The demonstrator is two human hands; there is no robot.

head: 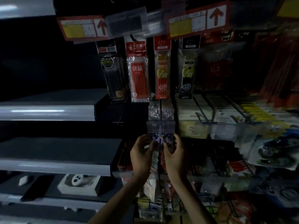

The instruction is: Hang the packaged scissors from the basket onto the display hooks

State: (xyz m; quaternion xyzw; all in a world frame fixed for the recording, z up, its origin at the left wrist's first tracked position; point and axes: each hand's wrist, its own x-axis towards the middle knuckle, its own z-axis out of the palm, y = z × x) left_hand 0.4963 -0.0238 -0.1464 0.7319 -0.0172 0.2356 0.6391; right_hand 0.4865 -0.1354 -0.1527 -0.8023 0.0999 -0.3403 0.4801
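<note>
A dark purple packaged item (160, 141), apparently the scissors pack, is held up between both hands just below a clear plastic price tag holder (161, 127) at the end of a display hook. My left hand (141, 155) grips the pack's left edge. My right hand (175, 154) grips its right edge. The pack's lower part is hidden behind my fingers. The basket is out of view.
Hanging pen refill packs (139, 73) fill the hooks above. White and yellow packs (210, 110) sit on hooks to the right. Grey shelves (48, 110) step out on the left, one with a white box (77, 183). More hanging goods crowd the lower right.
</note>
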